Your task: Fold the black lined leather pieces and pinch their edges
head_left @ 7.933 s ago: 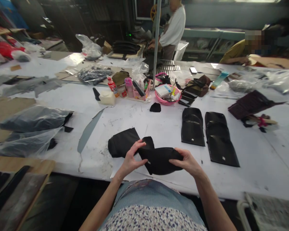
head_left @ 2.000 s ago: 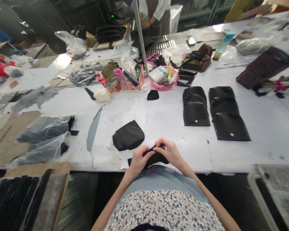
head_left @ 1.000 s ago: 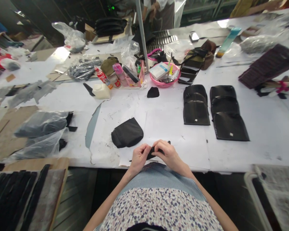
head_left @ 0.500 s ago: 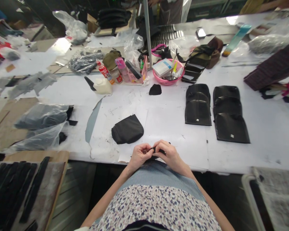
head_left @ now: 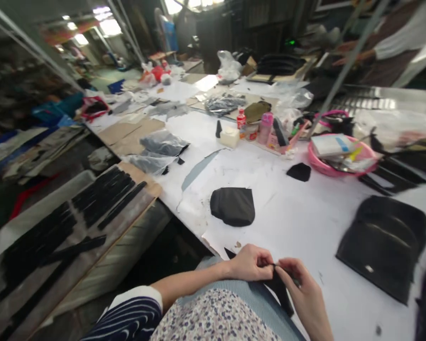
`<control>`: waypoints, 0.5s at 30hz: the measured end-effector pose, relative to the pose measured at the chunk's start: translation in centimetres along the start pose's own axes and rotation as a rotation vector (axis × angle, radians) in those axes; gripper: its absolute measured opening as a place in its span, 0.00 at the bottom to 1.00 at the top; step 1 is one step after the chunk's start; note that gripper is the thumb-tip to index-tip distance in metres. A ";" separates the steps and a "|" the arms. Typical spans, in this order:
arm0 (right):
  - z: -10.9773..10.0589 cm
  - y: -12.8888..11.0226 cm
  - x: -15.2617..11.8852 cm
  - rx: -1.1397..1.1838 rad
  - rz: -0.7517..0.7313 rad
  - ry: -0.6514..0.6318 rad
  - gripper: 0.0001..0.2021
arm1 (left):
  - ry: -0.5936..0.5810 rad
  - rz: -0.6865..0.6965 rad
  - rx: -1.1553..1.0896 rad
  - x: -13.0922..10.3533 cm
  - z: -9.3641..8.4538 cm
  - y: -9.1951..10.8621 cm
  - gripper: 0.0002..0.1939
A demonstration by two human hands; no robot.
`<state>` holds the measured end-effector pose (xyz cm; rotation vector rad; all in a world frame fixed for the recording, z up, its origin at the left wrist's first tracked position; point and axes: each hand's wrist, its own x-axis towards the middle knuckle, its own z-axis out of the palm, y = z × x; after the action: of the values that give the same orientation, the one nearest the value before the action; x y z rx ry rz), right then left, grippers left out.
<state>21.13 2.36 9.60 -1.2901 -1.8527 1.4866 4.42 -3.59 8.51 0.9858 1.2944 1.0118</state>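
Note:
Near the front edge of the white table, my left hand (head_left: 252,263) and my right hand (head_left: 300,279) meet, fingertips pinched on a black strip (head_left: 281,290). Part of the strip hangs below my fingers, against the striped apron; the rest is covered by my hands. A dark pointed end of material shows beside my left wrist. A folded black fabric piece (head_left: 233,206) lies flat on the table beyond my left hand. Farther back is a small black scrap (head_left: 298,172). On the right lies a glossy black panel (head_left: 385,246).
At the left, a board (head_left: 147,189) carries several black strips. Plastic-wrapped pieces (head_left: 163,144) lie behind it. A pink basket (head_left: 319,166), bottles and a white container (head_left: 229,137) stand farther back. A metal pole rises behind the basket. A person's arms show at the upper right.
The view has swung left, showing more of the strip board and the room. My hands are still together, and a longer part of the black strip now hangs below them.

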 end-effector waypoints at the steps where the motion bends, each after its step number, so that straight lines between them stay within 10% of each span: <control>1: -0.1 0.3 0.4 0.001 0.016 -0.020 0.16 | 0.023 0.023 0.028 0.1 0.0 -0.3 0.05; 15: 1.5 -0.4 2.9 -0.048 0.168 -0.210 0.22 | 0.240 0.048 0.230 -1.5 -1.0 -1.9 0.07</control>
<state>18.42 4.01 8.87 -1.3871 -1.9612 1.7339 3.47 -5.58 7.08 1.0966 1.6202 1.0586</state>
